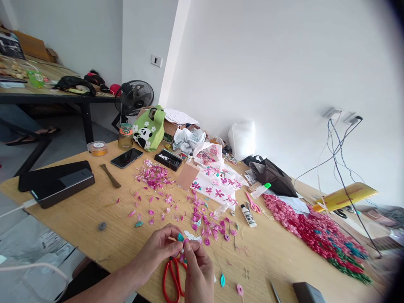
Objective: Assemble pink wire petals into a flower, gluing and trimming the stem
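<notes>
Close to the table's front edge, my left hand [162, 246] and my right hand [199, 269] meet with fingertips pinched around a small craft flower [185, 243]. It shows pink petals, and a teal leaf [180, 237] sticks up at my left fingers. Its lower part is partly hidden by my fingers. Red-handled scissors [172, 280] lie just beneath my hands, their blades mostly covered. White leaf-shaped pieces [192, 237] rest right behind my fingertips. Loose pink petals [206, 223] spread across the table beyond. A teal leaf on a wire [222, 280] lies to the right.
A petal pile [154, 174], phone [127, 158], power bank [63, 188] and jar [125, 136] stand left. Farther back are a green panda bag [150, 130] and flower-covered white cloth [217, 185]. Rightward lie a glue tube [248, 216], pink scissors [253, 203] and pink-red yarn-like bundles [315, 235].
</notes>
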The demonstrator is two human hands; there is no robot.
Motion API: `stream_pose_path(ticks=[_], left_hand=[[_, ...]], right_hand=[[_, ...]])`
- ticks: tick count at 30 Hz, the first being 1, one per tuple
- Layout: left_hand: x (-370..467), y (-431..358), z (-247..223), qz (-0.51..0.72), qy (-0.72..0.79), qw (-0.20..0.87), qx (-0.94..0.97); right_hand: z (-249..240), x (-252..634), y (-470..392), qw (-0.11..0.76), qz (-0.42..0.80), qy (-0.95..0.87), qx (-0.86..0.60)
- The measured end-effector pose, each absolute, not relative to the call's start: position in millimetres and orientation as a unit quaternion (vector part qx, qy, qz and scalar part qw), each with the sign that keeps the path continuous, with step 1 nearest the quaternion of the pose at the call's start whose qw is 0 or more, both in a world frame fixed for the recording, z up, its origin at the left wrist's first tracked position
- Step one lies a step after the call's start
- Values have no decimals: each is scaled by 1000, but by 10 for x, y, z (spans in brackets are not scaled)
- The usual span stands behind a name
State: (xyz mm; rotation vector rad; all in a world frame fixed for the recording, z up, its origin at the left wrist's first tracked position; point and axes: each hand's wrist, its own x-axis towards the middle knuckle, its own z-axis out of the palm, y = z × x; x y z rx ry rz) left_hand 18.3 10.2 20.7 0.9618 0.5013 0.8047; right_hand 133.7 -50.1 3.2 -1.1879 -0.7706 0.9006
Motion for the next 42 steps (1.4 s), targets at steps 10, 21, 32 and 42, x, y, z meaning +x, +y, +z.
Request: stream_pose_path(ticks=[10,21,32,42], left_hand=[[189,86,125,359,239,798,421],[198,80,115,356,265,802,400],[205,155,213,338,202,798,457],[330,206,146,336,180,782,493]], right_hand=[[11,1340,-526,679,405,-329,-517],[-38,1354,-533,689,438,-316,-483],[210,1444,-482,715,576,-107,-382],[121,1522,-453,685,638,-21,-350]])
